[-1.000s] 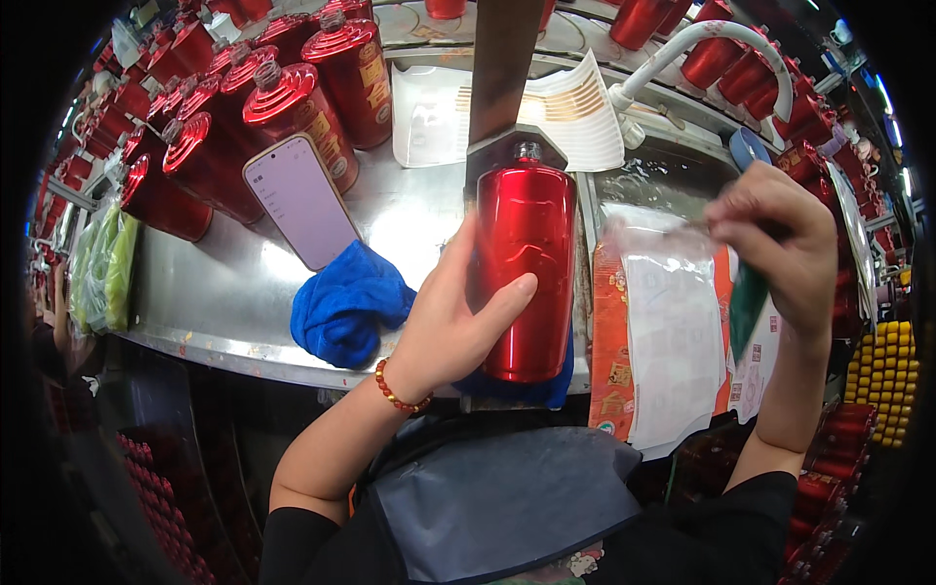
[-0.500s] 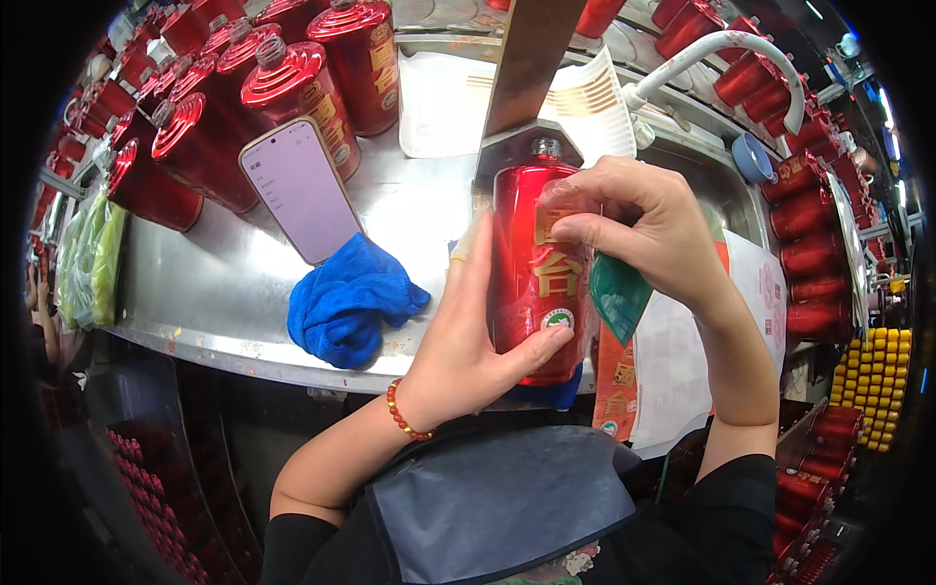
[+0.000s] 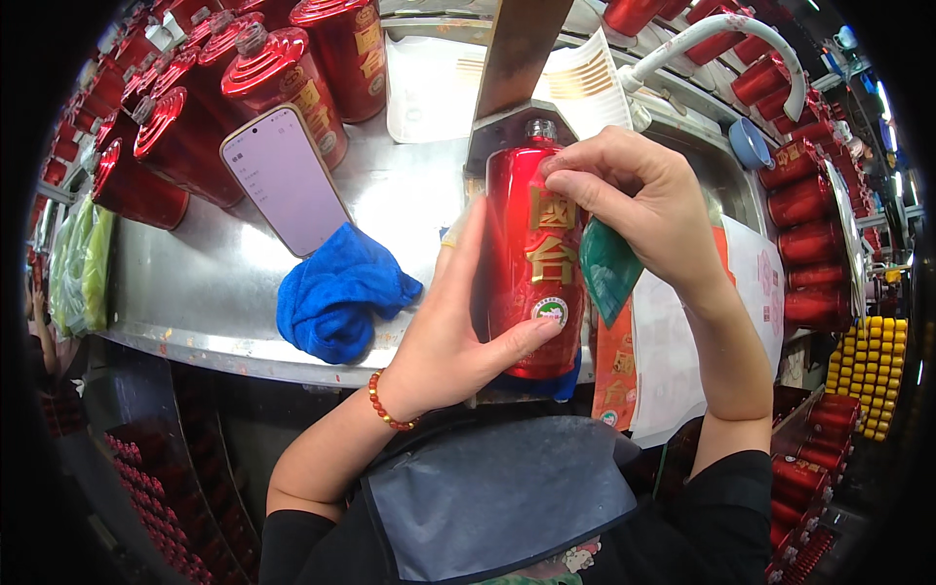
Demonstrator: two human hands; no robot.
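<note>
A shiny red bottle (image 3: 512,234) with raised gold characters and a small round green-and-white emblem leans back in front of me, its clear neck pointing away. My left hand (image 3: 458,317) grips it, the fingers along its left side and the thumb across the lower front. At the bottle's upper right, the thumb and forefinger of my right hand (image 3: 629,195) are pinched together against the shoulder. Whether a thin clear film is between them is hard to see. A flat green scraper (image 3: 609,271) hangs from under that hand's curled lower fingers.
A crumpled blue cloth (image 3: 341,297) lies left of the bottle, against a propped phone (image 3: 283,180). Many red bottles (image 3: 283,73) crowd the back left. A brown post (image 3: 517,58) rises behind. White sheets and orange strips (image 3: 614,375) lie right, below a sink faucet (image 3: 717,29).
My right hand has moved up toward the bottle's neck, uncovering more of the upper gold character. The scraper has gone up with it. My left hand keeps its hold; the whole view has shifted slightly.
</note>
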